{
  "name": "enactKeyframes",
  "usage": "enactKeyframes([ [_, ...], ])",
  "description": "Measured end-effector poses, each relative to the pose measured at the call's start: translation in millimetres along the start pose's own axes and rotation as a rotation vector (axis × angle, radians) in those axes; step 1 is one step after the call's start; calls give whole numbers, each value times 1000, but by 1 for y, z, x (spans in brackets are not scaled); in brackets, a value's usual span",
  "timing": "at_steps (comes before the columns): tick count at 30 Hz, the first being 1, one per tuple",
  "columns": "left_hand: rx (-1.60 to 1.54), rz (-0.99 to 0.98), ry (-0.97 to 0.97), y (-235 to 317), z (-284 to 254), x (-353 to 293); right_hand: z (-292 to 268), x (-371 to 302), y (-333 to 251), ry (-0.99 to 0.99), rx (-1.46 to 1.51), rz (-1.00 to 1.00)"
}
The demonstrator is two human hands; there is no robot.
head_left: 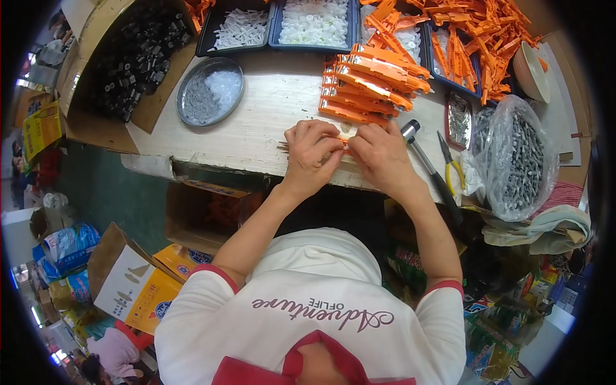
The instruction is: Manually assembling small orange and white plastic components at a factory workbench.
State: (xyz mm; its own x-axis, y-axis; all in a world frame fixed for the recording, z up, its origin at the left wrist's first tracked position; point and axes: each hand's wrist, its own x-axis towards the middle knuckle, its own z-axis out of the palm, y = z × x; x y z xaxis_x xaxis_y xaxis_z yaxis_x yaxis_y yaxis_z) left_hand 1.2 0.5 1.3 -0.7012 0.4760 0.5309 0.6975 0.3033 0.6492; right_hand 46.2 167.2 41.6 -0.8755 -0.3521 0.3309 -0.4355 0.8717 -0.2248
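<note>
At the table's near edge, my left hand (310, 156) and my right hand (385, 154) are close together, fingers bent and pinched. Between them is a small orange plastic piece (347, 147), mostly covered by my fingers; its exact shape is hidden. Just beyond my hands lies a stacked row of long orange plastic parts (372, 83) with shiny metal bits at their left ends. To the right of my right hand rests a hammer (431, 162) with a metal head and black handle. Beside it are pliers (452, 163) with yellow handles.
A round metal dish (181, 109) of small clear and grey parts sits left. Beyond are a carton (154, 106) of black pieces, trays (276, 32) of white parts and an orange heap (478, 38). At right are a small tin (459, 122) and a plastic bag (520, 157) of grey pieces.
</note>
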Motion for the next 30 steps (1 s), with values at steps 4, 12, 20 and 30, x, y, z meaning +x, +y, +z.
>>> enactKeyframes([
  [4, -13, -4, 0, -2, 0, 2, -2, 9, 0, -56, 4, -2],
  [12, -26, -11, -21, -2, 0, 2, -9, 16, -3, -206, -2, 29],
  [20, 46, -46, -69, 2, -5, 5, -51, -18, 17, 77, 20, 263],
  [30, 123, 6, -262, 0, -7, 21, -134, -105, 86, 248, -197, 631],
])
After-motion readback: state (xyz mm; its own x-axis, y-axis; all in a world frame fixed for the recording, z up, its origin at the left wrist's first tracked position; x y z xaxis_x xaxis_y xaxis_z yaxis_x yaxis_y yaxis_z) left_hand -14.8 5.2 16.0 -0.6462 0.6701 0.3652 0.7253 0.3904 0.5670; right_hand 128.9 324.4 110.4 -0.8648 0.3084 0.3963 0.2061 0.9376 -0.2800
